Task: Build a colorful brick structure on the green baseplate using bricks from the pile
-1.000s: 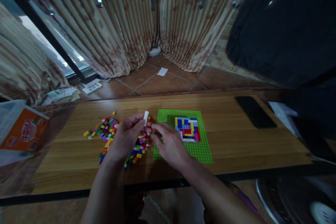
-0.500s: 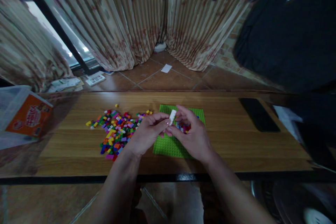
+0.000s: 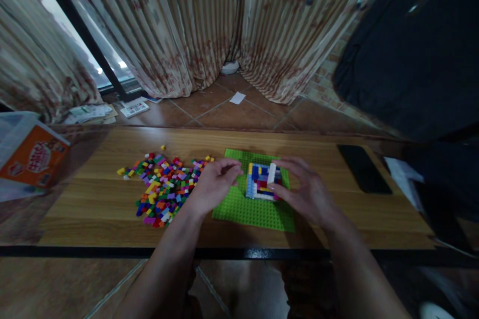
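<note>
A white brick piece (image 3: pixel 272 173) is pinched between the thumb and fingers of my right hand (image 3: pixel 309 192), over the right part of a multicoloured block build (image 3: pixel 258 179). That build sits on a green studded baseplate (image 3: pixel 243 212). My left hand (image 3: pixel 215 184) is to the left of the build, over the plate's left edge, its fingertips drawn together; whether something small is between them cannot be made out. Loose coloured bricks (image 3: pixel 164 189) lie in a spread pile left of my left hand.
The wooden table (image 3: pixel 112 209) also bears a dark phone-like slab (image 3: pixel 364 169) and white paper (image 3: pixel 404 179) on the right. At the far left is a clear plastic tub with an orange label (image 3: pixel 35 157). Curtains (image 3: pixel 202 25) hang beyond the table.
My right hand has moved right with the white piece, away from my left hand, which has let go of it. The block build now shows between the hands.
</note>
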Demonstrator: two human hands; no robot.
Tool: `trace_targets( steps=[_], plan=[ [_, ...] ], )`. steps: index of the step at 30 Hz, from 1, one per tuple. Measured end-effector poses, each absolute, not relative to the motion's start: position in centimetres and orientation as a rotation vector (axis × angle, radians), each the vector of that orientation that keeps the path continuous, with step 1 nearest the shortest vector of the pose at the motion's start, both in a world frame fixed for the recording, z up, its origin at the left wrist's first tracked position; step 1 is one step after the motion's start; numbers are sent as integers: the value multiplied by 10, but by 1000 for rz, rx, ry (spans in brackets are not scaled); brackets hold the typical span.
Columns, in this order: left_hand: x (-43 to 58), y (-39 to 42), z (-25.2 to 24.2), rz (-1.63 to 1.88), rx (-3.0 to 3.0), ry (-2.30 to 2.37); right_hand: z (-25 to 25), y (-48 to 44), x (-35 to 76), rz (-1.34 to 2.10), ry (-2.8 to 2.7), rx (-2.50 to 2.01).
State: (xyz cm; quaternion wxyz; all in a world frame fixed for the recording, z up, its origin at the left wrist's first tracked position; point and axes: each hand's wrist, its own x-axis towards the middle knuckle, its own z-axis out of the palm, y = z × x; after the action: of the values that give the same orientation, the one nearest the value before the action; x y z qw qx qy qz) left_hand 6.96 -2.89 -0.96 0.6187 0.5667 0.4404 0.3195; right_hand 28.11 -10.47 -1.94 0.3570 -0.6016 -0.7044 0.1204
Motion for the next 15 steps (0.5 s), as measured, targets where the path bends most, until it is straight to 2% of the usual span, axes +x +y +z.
trace_targets(
  steps=[15],
  plan=[
    [67,-27,-18,611,1441,971,-35,-106,271,305,-2029,-1638]
  ],
)
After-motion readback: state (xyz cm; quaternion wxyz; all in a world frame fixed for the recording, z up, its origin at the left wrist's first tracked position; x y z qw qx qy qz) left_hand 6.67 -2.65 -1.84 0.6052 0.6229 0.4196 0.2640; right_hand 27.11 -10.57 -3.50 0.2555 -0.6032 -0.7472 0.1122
